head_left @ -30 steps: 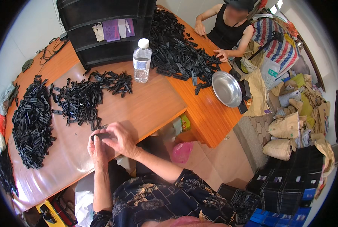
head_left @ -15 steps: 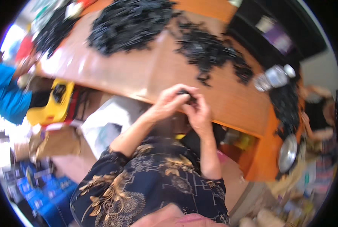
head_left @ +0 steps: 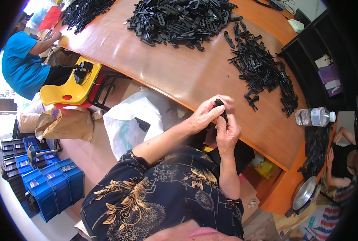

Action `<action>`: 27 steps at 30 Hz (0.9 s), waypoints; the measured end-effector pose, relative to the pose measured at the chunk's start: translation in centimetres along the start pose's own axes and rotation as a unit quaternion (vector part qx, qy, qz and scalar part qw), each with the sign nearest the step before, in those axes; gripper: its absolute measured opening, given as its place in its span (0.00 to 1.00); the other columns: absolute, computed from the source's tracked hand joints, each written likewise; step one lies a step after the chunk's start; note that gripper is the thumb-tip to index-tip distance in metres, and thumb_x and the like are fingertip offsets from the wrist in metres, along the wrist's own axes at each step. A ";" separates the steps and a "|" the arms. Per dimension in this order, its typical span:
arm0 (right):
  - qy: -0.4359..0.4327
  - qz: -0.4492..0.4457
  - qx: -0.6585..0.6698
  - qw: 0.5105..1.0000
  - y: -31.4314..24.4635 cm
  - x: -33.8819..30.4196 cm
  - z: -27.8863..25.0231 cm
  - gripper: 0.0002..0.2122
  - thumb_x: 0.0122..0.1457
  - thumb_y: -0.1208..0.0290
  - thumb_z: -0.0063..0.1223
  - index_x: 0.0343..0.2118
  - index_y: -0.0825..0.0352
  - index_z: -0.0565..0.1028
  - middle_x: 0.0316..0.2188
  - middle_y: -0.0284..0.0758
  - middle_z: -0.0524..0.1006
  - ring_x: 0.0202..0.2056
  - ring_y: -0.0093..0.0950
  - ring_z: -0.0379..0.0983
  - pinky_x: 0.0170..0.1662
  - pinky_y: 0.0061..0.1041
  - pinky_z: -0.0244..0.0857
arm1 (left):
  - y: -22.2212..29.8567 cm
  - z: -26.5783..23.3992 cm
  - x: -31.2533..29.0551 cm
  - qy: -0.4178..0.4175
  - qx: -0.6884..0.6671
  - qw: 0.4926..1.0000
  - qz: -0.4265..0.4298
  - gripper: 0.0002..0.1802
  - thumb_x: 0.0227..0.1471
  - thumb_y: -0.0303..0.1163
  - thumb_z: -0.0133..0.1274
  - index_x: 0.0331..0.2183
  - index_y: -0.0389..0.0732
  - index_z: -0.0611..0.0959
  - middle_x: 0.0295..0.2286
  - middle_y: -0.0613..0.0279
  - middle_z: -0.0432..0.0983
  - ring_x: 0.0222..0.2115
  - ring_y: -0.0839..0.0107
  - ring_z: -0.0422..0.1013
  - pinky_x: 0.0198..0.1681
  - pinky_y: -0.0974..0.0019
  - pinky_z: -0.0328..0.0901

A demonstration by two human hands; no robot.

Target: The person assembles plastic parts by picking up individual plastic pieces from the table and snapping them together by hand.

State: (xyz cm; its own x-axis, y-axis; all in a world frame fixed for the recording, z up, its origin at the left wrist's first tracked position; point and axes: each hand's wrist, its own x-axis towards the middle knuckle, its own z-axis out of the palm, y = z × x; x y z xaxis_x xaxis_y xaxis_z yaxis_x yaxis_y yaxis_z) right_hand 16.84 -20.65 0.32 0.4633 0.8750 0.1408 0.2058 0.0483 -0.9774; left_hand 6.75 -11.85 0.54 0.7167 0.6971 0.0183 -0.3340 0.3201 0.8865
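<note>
In front of my body, at the table's near edge, both hands are closed on one small, narrow black plastic part [head_left: 224, 114]. My left hand [head_left: 205, 115] pinches its upper end between thumb and fingers; some fingertips are blurred. Lower down, my right hand [head_left: 228, 135] grips the same part with thumb and fingers. Beyond my hands, a loose pile of similar black parts [head_left: 259, 62] lies on the brown table [head_left: 163, 68]. Farther off, a larger heap of long black parts with holes [head_left: 179, 20] covers the table's far side.
A clear bottle [head_left: 315, 117] lies on its side at the right, near more black parts [head_left: 317, 148] and a metal dish [head_left: 304, 193]. Left of me are a white bag [head_left: 132, 116], a yellow chair [head_left: 68, 90] and blue boxes [head_left: 54, 184]. One person sits at each side.
The view has shifted and sharpened, so the table and piles appear farther right. Both hands remain on the small black part, which now shows more of its length.
</note>
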 end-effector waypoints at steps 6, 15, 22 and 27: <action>-0.058 0.031 -0.087 0.994 1.8 1.9 -3.1 0.15 0.52 0.70 0.63 0.41 0.68 0.72 0.30 0.34 0.77 0.22 0.21 0.69 0.28 0.23 0.66 | 0.7 -3.7 3.6 0.062 0.063 0.996 0.029 0.09 0.60 0.32 0.47 0.35 0.36 0.76 0.35 0.58 0.76 0.36 0.73 0.73 0.43 0.65 0.68; -0.004 -0.058 -0.410 0.910 2.6 6.9 -9.9 0.13 0.54 0.69 0.57 0.40 0.68 0.71 0.37 0.43 0.70 0.37 0.45 0.70 0.39 0.40 0.65 | 8.8 -17.6 11.5 0.180 0.788 0.576 0.122 0.14 0.49 0.34 0.57 0.39 0.41 0.78 0.37 0.52 0.71 0.35 0.50 0.73 0.36 0.55 0.68; 0.001 -0.089 -0.428 0.899 3.8 6.2 -10.3 0.08 0.56 0.72 0.53 0.36 0.68 0.71 0.36 0.41 0.70 0.35 0.45 0.71 0.37 0.42 0.65 | 4.6 -12.9 9.4 0.021 0.789 0.592 0.161 0.12 0.49 0.34 0.56 0.33 0.42 0.72 0.31 0.54 0.71 0.33 0.54 0.72 0.35 0.58 0.68; 0.053 -0.078 -0.358 0.929 4.5 6.4 -10.8 0.07 0.58 0.71 0.50 0.36 0.68 0.72 0.33 0.42 0.76 0.35 0.44 0.74 0.37 0.39 0.66 | 3.2 -9.7 8.4 0.011 0.733 0.662 0.160 0.11 0.47 0.30 0.57 0.33 0.41 0.74 0.31 0.56 0.73 0.33 0.53 0.72 0.35 0.59 0.66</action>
State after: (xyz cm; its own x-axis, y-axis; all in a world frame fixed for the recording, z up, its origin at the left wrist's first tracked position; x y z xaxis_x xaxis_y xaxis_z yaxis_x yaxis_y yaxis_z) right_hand 30.04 -20.02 -1.50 0.4532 0.8303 0.3243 0.7812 -0.1948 -0.5931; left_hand 5.81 1.23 -0.95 0.7387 0.5932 0.3202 0.4970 -0.8001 0.3358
